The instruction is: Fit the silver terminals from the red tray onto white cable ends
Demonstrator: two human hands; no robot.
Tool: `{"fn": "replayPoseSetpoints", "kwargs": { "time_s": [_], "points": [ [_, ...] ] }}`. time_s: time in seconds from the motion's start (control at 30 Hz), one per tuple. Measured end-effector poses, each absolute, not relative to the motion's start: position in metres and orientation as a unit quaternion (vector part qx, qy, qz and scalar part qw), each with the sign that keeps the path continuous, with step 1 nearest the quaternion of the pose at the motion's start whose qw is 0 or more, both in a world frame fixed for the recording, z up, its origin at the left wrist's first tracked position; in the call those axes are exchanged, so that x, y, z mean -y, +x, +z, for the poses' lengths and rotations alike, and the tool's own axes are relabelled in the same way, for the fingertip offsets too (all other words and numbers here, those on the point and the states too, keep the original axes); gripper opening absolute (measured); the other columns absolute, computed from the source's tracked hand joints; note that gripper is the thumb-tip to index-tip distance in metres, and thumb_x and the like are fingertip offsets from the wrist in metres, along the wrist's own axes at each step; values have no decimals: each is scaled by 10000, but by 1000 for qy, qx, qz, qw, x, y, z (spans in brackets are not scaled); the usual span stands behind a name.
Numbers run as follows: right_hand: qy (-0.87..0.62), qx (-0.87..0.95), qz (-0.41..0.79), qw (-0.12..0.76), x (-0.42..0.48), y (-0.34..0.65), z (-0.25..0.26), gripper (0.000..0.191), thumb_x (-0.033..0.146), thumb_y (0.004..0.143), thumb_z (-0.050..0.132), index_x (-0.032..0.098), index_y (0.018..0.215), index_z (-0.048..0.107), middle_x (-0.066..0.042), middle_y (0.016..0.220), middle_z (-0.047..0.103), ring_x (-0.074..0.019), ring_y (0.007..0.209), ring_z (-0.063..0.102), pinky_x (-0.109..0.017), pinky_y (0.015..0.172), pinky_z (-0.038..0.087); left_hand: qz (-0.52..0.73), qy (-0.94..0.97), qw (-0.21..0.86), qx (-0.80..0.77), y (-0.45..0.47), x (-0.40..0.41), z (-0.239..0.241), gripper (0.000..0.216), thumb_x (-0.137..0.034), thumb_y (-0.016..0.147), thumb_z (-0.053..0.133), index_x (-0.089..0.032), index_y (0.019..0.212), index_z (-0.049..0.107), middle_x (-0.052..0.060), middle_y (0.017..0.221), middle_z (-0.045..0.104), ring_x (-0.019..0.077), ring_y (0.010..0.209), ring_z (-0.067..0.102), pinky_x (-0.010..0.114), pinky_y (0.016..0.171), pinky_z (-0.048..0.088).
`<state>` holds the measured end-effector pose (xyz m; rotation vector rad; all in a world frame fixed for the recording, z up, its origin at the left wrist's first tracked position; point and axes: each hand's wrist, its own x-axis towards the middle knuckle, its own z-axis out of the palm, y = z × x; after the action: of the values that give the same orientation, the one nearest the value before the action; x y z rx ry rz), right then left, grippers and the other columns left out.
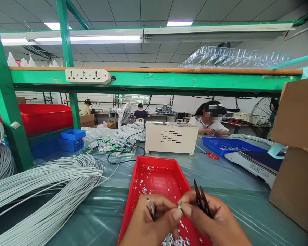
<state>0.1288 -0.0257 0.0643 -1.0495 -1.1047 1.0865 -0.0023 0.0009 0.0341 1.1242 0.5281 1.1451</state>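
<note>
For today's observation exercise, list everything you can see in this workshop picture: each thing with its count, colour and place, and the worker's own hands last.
Tray: one, red, centre front, small white bits inside.
Cable bundle: one large, white, table left.
Box unit: one, cream, behind the red tray.
Shallow tray: one, blue, right of the unit.
Scissors: one pair, red handles, beside the blue tray.
Small bins: stacked, blue, left rear.
Power strip: one, white, on the green shelf beam.
Cardboard boxes: brown, far right.
Co-worker: one, seated opposite.
Tweezers: one, black, in the right hand.
Left hand: pinching a thin cable end.
Right hand: fingertips meeting the left.
</note>
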Motion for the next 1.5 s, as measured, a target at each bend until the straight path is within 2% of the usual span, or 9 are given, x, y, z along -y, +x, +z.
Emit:
{"fn": "replayPoseSetpoints", "kwargs": {
  "time_s": [0.23, 0.57, 0.77, 0.97, 1.03, 1.13, 1.27, 1.4, 1.5],
  "points": [
    [-458, 460, 452, 611, 22, 126, 65, 120, 281, 541, 762, 196, 536, 679, 52, 477, 517, -96, 478, 398, -212, 492, 313, 508, 492, 654, -269, 1, -2, 34, 377, -385, 531, 847, -157, 756, 648, -64, 493, 608, 9, 395, 480, 137, 415, 231],
    [-462, 454, 430, 629, 21, 121, 67, 101, 257, 537, 712, 199, 499, 639, 104, 412, 386, -53, 402, 192, -208, 463, 292, 538, 528, 595, -278, 0, 4, 32, 269, -432, 666, 753, -175, 638, 679, 16, 545, 689, 90, 492, 537, 202, 504, 344],
    [-448, 460, 445, 625, 22, 123, 68, 96, 275, 544, 723, 205, 534, 658, 78, 435, 479, -73, 429, 314, -207, 508, 350, 504, 551, 621, -236, -2, 1, 36, 287, -463, 734, 687, -180, 688, 691, -31, 485, 573, 63, 457, 467, 196, 510, 321],
    [-477, 516, 416, 578, 22, 125, 69, 141, 336, 610, 660, 202, 578, 636, 81, 436, 441, -73, 400, 310, -201, 402, 247, 353, 582, 717, -151, -9, -9, 42, 349, -507, 777, 618, -175, 728, 716, -76, 438, 404, 32, 375, 260, 196, 414, 179],
    [-499, 546, 380, 556, 19, 128, 67, 178, 376, 636, 610, 206, 585, 630, 71, 449, 457, -88, 401, 343, -213, 410, 292, 354, 560, 734, -152, -10, -9, 44, 326, -485, 761, 648, -166, 715, 693, -79, 440, 413, 28, 371, 260, 190, 408, 179],
    [-554, 596, 283, 508, 11, 142, 60, 168, 339, 645, 565, 220, 639, 682, 2, 558, 614, -190, 550, 549, -287, 553, 397, 396, 545, 715, -189, -9, -6, 44, 317, -449, 708, 719, -142, 718, 639, -70, 454, 491, 25, 393, 375, 176, 450, 256],
    [-652, 622, 145, 408, 3, 166, 56, 377, 210, 641, 555, 295, 959, 740, -71, 767, 752, -363, 739, 635, -379, 621, 352, 428, 525, 700, -228, -7, -4, 43, 376, -437, 629, 782, -145, 689, 553, -66, 494, 562, 31, 419, 501, 170, 489, 325],
    [-634, 653, 137, 391, 8, 169, 65, 192, 328, 760, 501, 255, 668, 653, -16, 614, 681, -272, 622, 622, -313, 542, 392, 440, 514, 697, -238, -5, -4, 42, 382, -427, 604, 797, -142, 655, 547, -66, 486, 570, 43, 427, 534, 174, 494, 365],
    [-577, 636, 196, 473, 16, 159, 71, 218, 371, 776, 515, 228, 817, 675, -16, 764, 717, -252, 786, 660, -274, 656, 478, 456, 502, 694, -242, -4, -4, 41, 368, -409, 600, 804, -140, 638, 556, -61, 463, 590, 40, 421, 537, 164, 483, 357]
  ]
}}
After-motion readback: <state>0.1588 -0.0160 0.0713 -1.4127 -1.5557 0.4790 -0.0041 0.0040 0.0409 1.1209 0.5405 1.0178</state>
